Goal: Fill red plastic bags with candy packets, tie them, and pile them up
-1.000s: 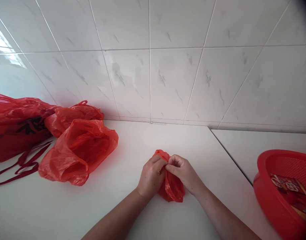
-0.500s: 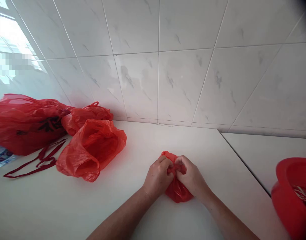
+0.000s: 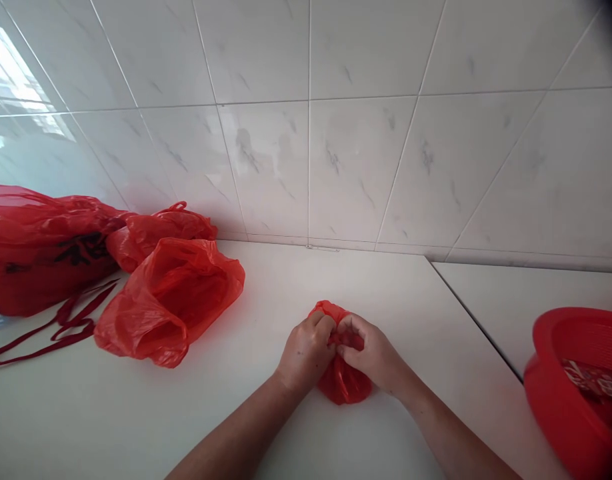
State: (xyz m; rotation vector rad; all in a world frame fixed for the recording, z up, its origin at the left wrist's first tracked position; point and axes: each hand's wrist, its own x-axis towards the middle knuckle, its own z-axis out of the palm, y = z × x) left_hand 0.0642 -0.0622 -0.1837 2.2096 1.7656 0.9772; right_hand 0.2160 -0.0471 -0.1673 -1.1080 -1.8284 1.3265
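Note:
A small red plastic bag (image 3: 344, 385) rests on the white tabletop, bunched together at its middle. My left hand (image 3: 309, 352) is closed on the gathered plastic from the left, its fingertips curled inward. From the right, my right hand (image 3: 370, 350) pinches the same gathered part between thumb and fingers. The two hands almost meet over the bag, and their fingers hide the pinched spot. What the bag holds cannot be seen. To the left, another red plastic bag (image 3: 206, 312) lies on its side with its mouth open.
A large filled red bag (image 3: 41, 260) with dark print stands at the far left, with dark red straps (image 3: 69, 327) before it. A tied red bag (image 3: 151, 233) leans behind. At right stands a red basin (image 3: 551, 387) holding printed packets. A tiled wall (image 3: 361, 167) closes the back.
The view has turned slightly right, so everything shifts left and more of the red basin shows. Both hands keep hold of the small bag's gathered part, with slight finger movement.

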